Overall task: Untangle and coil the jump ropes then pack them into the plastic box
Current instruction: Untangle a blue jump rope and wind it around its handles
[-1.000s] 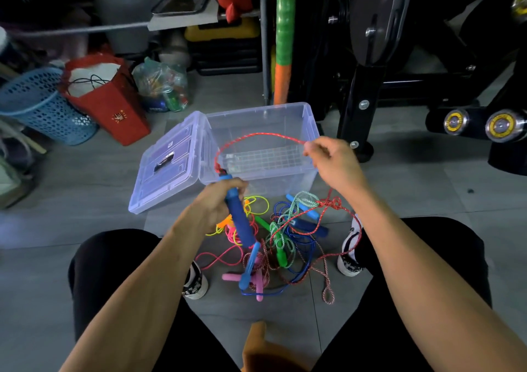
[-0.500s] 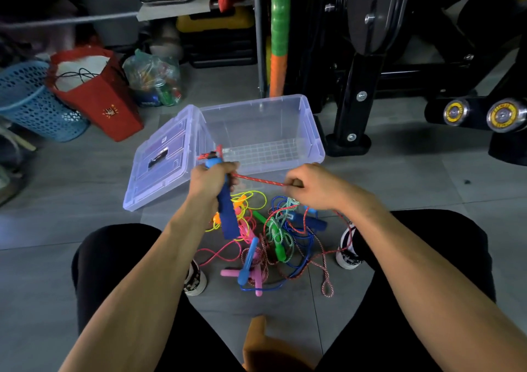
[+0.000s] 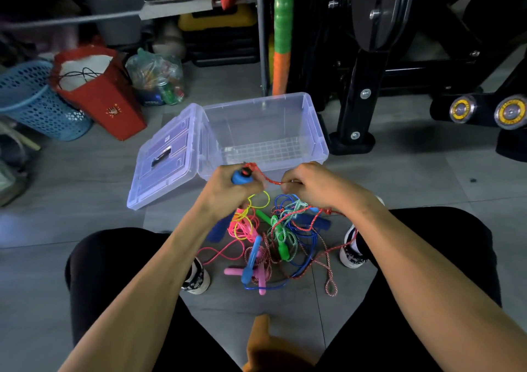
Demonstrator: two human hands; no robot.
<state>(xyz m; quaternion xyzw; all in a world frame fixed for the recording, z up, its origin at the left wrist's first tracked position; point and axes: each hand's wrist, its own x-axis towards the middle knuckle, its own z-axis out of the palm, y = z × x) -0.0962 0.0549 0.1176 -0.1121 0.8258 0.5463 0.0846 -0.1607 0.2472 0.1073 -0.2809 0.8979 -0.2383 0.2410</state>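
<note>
Grey floor (image 3: 85,189); box (image 3: 265,132) open, nothing inside, just beyond the fingers. Left hand (image 3: 228,189) grips blue handle (image 3: 241,177), right hand (image 3: 310,186) pinches red rope (image 3: 272,182). Tangle (image 3: 273,235) below remains unsorted; no rope coiled or packed

We can read no words or numbers; only a small gold emblem marks the red paper bag (image 3: 107,98) far left.

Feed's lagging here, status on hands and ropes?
Left hand grips blue handle; right hand pinches red braided rope. Clear plastic box holds no ropes.
</note>
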